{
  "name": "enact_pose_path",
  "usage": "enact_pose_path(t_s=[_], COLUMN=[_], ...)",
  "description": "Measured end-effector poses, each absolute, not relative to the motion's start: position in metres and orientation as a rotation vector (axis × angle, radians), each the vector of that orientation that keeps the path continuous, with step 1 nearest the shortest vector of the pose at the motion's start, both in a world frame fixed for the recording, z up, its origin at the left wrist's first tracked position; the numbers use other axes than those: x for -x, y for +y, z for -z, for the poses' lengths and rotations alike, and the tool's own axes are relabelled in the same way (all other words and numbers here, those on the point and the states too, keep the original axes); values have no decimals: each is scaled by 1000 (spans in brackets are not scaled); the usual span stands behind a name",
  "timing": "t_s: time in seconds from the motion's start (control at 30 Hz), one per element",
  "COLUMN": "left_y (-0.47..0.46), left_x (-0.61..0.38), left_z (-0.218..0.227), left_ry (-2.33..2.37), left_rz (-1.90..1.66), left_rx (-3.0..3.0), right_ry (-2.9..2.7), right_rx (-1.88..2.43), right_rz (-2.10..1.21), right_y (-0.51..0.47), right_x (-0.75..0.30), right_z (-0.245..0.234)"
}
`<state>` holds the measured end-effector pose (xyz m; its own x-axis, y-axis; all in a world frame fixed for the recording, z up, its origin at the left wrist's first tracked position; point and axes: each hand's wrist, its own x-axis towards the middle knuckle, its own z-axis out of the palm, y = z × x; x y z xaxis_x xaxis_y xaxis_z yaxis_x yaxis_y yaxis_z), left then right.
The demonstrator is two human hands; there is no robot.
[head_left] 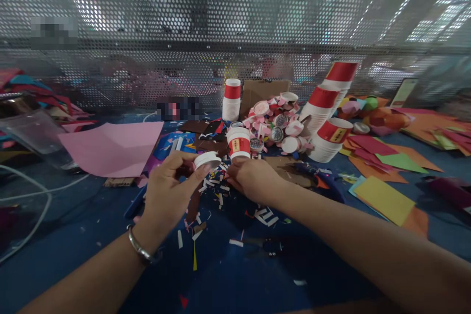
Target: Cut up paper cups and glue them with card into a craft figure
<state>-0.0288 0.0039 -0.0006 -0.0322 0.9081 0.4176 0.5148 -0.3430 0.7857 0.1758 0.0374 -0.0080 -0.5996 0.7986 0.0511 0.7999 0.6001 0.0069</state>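
Above the blue table (228, 282), the left hand (170, 189) pinches a white disc (207, 159). The right hand (257, 180) is by the bottom of a red cup (238, 141); I can't tell if its fingers hold it. The gold label (240, 145) is too small to read.

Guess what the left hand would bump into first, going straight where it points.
The left hand, holding a white round piece, would probably meet the red and white cup first, though depth is unclear.
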Motion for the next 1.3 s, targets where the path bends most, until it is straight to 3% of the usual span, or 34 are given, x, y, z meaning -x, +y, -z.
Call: enact_pose_path(t_s=[0.5,0.97,1.3], left_y=[6,-4,-8], left_x=[32,16,14], left_z=[2,-4,-4], left_ry=[1461,1193,1093], left_rz=[-1278,-916,-727], left_rx=[-1997,-2026,-2135], right_ry=[-2476,-1926,-1989], right_rx=[1328,944,867], right_rz=[-143,-1135,-1372], right_y=[20,-2,-12], right_x=[-211,-225,-213], right_z=[1,-13,-19])
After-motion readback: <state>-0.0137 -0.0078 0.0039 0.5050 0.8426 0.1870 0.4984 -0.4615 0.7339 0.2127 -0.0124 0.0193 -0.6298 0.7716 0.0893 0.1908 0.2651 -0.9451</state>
